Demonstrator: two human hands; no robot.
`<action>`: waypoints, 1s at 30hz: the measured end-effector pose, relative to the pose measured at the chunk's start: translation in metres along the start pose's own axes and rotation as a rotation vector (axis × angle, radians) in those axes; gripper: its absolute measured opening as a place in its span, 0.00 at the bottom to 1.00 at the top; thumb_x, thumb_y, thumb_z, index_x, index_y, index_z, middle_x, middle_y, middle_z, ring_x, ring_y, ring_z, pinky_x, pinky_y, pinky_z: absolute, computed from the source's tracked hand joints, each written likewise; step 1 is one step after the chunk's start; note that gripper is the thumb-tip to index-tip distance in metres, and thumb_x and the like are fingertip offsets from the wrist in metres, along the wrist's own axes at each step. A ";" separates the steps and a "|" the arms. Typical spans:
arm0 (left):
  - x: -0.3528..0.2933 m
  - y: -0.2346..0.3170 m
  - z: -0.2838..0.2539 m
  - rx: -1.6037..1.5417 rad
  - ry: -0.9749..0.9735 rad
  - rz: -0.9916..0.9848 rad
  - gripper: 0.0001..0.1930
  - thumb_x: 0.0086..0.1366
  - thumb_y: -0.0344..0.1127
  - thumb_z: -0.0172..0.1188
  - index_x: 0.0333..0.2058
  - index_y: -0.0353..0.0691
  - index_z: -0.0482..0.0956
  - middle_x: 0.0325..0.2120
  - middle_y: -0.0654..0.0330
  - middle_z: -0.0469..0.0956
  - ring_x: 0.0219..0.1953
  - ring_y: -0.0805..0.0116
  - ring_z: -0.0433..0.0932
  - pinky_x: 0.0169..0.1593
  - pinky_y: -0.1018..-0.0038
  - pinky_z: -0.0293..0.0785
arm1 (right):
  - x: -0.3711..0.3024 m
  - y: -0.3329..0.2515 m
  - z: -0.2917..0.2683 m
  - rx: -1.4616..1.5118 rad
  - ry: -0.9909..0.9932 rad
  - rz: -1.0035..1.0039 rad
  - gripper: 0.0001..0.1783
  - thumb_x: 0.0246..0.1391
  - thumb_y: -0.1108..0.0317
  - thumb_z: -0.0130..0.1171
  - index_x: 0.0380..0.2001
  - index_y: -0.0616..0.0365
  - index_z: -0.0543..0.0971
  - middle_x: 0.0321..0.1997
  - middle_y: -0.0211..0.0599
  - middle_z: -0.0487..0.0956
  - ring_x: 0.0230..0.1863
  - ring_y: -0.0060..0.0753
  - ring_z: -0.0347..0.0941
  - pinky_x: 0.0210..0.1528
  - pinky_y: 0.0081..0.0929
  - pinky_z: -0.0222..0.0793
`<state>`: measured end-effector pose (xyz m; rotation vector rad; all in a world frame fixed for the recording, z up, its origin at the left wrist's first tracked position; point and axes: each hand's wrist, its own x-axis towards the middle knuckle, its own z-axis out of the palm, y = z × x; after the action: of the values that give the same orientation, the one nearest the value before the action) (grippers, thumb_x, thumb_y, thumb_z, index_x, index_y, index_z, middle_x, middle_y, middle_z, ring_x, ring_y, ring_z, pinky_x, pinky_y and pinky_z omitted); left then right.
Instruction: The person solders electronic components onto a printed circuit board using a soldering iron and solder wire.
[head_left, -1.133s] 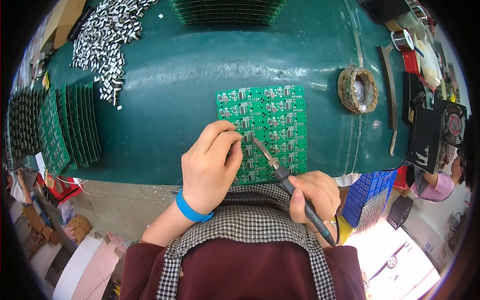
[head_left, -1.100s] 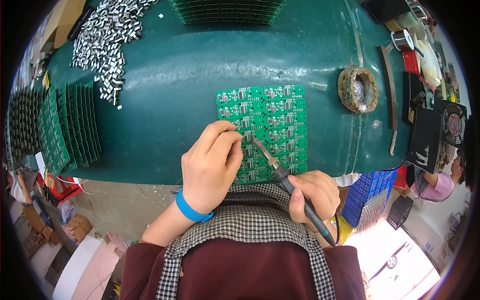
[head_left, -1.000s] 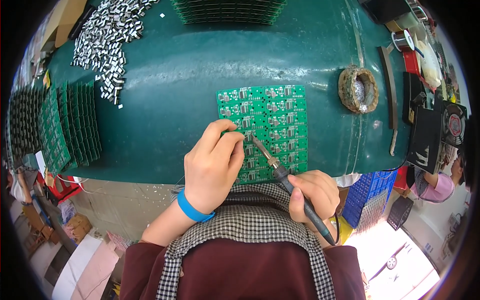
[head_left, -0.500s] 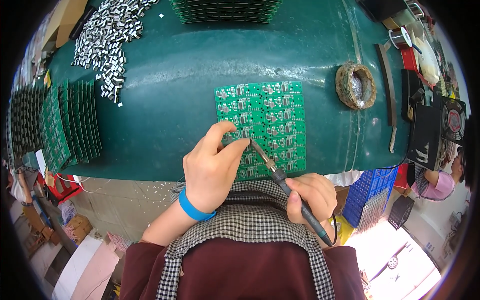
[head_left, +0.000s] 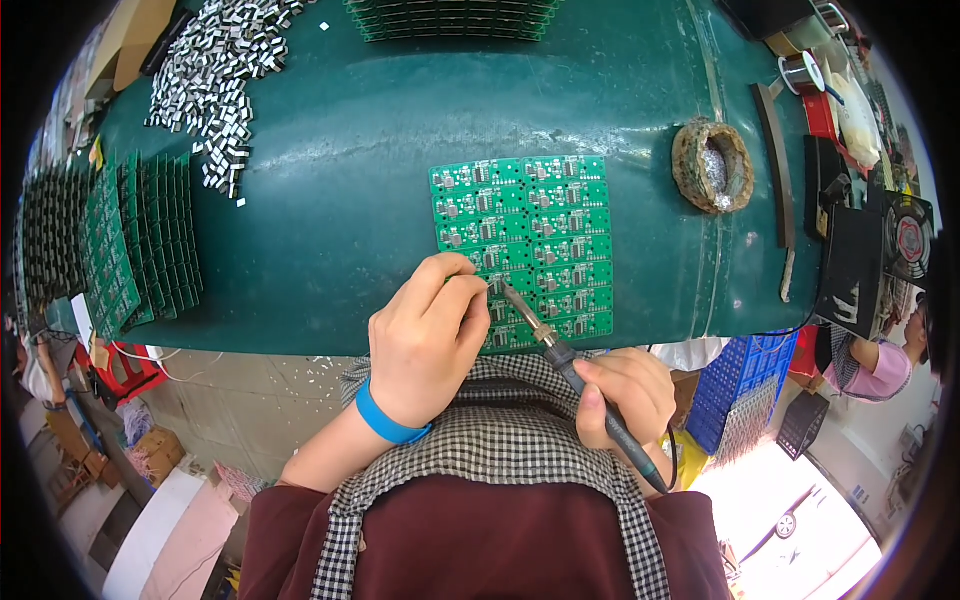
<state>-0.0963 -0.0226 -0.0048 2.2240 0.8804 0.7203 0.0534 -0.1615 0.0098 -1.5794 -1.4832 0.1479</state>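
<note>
A green panel of joined circuit boards lies flat on the table before me, dotted with small components. My right hand is closed around the handle of a soldering iron, whose tip points up and left onto the panel's left half. My left hand, with a blue band at its wrist, rests over the panel's lower left part. Its thumb and index finger pinch together just left of the iron's tip; anything between them is too small or hidden to make out.
Small silvery parts are heaped at the far left. Stacked circuit panels stand at left and at the back. To the right are a crusty round dish, a dark bar and a solder spool. Green table lies beneath.
My left thumb and index finger have drawn closer together and slightly left, away from the iron's tip. The iron's tip has shifted slightly down the panel. My right hand keeps its grip.
</note>
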 end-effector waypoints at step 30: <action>-0.018 0.007 -0.002 -0.078 -0.075 -0.006 0.10 0.49 0.17 0.61 0.30 0.35 0.74 0.35 0.57 0.75 0.25 0.69 0.73 0.24 0.77 0.68 | -0.017 -0.006 -0.005 0.026 0.012 -0.027 0.08 0.39 0.75 0.59 0.27 0.63 0.80 0.20 0.35 0.77 0.18 0.31 0.74 0.19 0.24 0.68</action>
<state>-0.1067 -0.0390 -0.0029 2.1639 0.8086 0.6532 0.0478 -0.1797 0.0082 -1.5364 -1.4866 0.1412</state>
